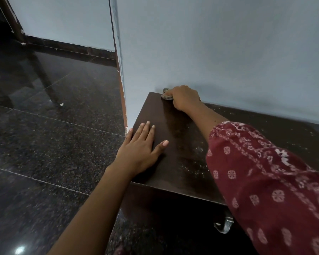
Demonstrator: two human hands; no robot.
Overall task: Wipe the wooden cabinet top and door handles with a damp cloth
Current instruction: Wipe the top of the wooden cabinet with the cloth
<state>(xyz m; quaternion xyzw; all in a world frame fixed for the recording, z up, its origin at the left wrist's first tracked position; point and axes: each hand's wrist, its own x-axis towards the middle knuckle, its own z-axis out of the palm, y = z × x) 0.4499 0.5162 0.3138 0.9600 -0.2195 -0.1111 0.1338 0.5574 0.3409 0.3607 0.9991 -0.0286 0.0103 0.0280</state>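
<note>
A dark wooden cabinet top (184, 144) stands against a pale blue wall, speckled with white dust toward the right. My right hand (184, 97) is closed on a small grey cloth (166, 94) at the far left corner of the top, next to the wall. Only a bit of the cloth shows past my fingers. My left hand (142, 144) lies flat, fingers spread, on the near left part of the top. A metal door handle (224, 225) sticks out from the cabinet front below my right sleeve.
A wall corner (121, 80) with chipped paint runs down just left of the cabinet. Glossy black speckled floor tiles (44, 144) spread to the left. A dark door frame (13, 19) stands at the far top left.
</note>
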